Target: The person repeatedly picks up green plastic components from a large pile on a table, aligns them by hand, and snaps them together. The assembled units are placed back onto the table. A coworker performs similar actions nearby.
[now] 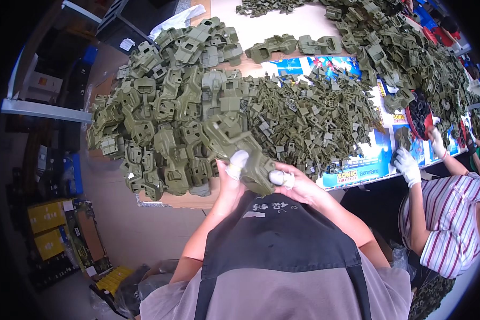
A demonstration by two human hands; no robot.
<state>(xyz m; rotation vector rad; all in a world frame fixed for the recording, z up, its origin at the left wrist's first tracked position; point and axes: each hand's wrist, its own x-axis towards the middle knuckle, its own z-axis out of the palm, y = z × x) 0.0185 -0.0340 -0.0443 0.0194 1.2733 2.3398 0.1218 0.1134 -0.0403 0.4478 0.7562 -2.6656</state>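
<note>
An olive-green plastic toy vehicle body (248, 149) is held tilted in front of my dark apron, at the near edge of the table. My left hand (231, 175) grips its left side, with a white-covered thumb laid on top. On its right end, my right hand (297, 186) is closed too, its thumb also wrapped in white. The undersides of the fingers are hidden beneath the part. Close behind my hands lie a heap of similar vehicle bodies (162, 144) to the left and a spread of small green plastic pieces (314, 117) to the right.
More green parts (384, 42) are piled along the far right of the table. A co-worker in a striped shirt (445, 218) sits at the right, a gloved hand (407, 166) near a red basin (415, 120) of dark pieces. Yellow boxes (47, 216) stand at the left.
</note>
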